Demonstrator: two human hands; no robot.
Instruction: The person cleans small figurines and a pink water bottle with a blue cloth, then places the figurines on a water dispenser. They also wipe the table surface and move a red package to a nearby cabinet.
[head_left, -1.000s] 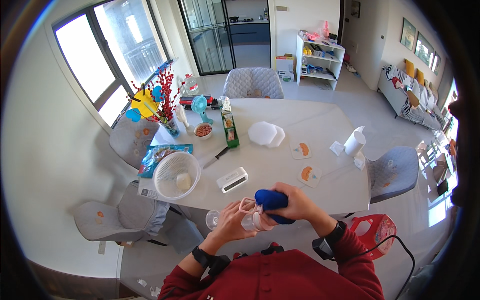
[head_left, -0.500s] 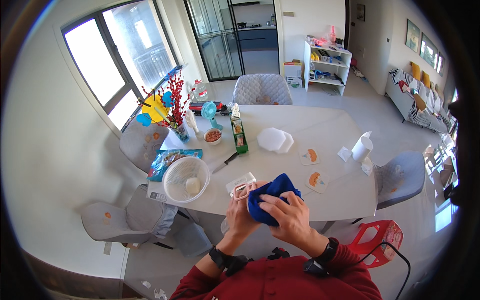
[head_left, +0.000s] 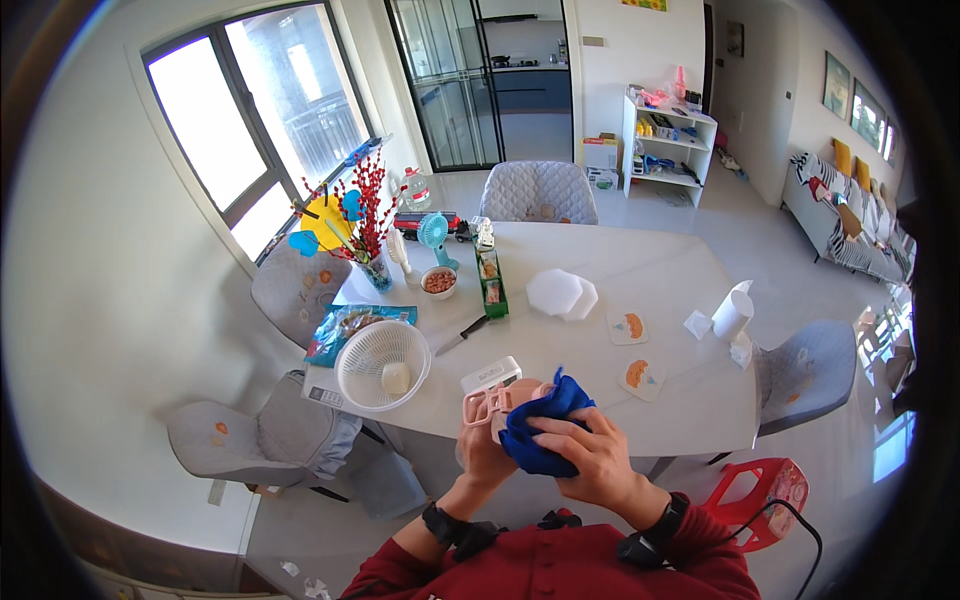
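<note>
My left hand [head_left: 482,452] grips an object with a pink loop handle [head_left: 486,404], probably a cup or bottle; most of its body is hidden by the hand and the cloth. In my right hand [head_left: 597,458] is a bunched blue cloth [head_left: 540,437], pressed against the side of this object. Both hands are together in front of my chest, at the near table edge. Just beyond them lies a small white box-shaped item [head_left: 492,374]. A white plastic basket [head_left: 362,360] with a pale block [head_left: 396,377] inside stands to their left.
On the table [head_left: 660,290] are a knife [head_left: 462,335], a green tray [head_left: 490,285], a bowl of nuts [head_left: 438,282], a turquoise fan [head_left: 434,232], white octagonal pads [head_left: 556,294], coasters [head_left: 640,379] and a paper roll [head_left: 733,315]. A red stool [head_left: 745,490] stands at right.
The view has shifted, so the room appears slightly lower and farther right. The handled object has turned a little, showing more of its pink top. The blue cloth has moved over its side.
</note>
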